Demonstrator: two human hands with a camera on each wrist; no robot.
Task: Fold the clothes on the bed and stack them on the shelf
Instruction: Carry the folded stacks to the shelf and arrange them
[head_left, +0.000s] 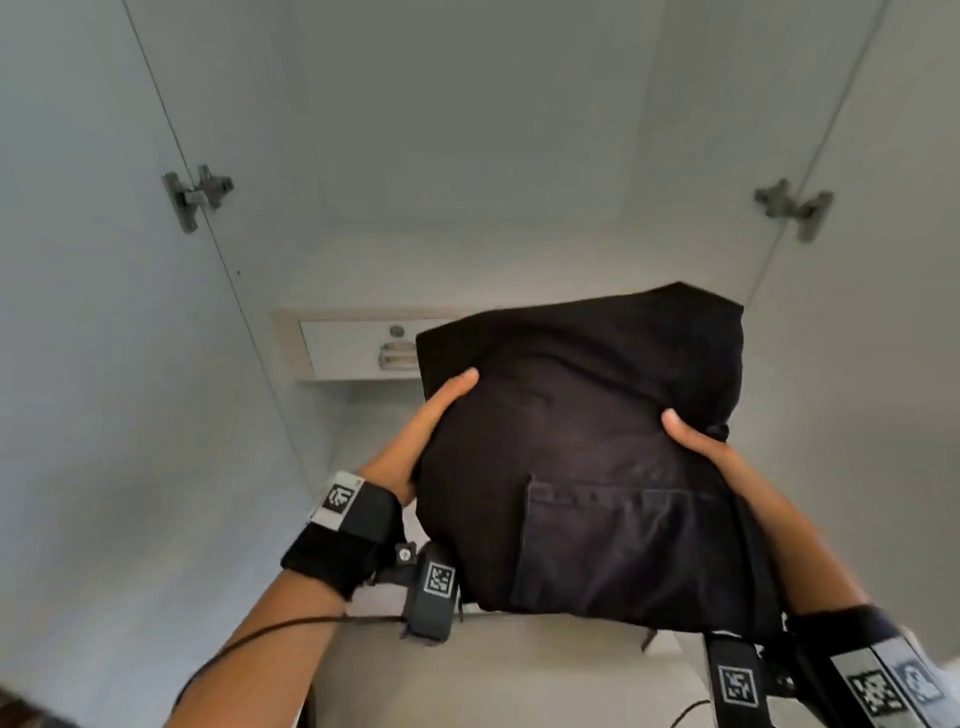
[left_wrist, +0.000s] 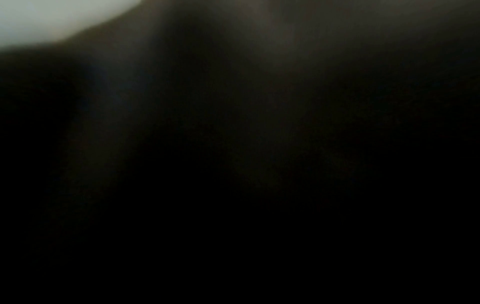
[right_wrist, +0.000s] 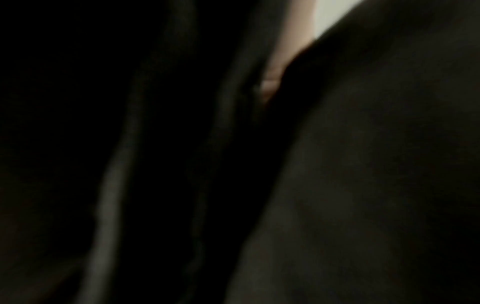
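Observation:
A folded black garment (head_left: 582, 467) with a sewn pocket on its near side is held up in front of an open white wardrobe. My left hand (head_left: 415, 431) grips its left edge with the thumb on top. My right hand (head_left: 711, 452) grips the right edge the same way. The fingers of both hands are hidden under the cloth. A pale shelf board (head_left: 493, 675) lies just below the garment's near edge. Dark cloth (left_wrist: 259, 123) fills the left wrist view. In the right wrist view the cloth (right_wrist: 363, 164) leaves only a sliver of finger (right_wrist: 270, 86) showing.
Inside the wardrobe, a white drawer (head_left: 358, 348) with a metal handle and a lock sits low at the back, partly behind the garment. Both doors stand open, with hinges at left (head_left: 197, 195) and right (head_left: 795, 208). The side walls close in on both sides.

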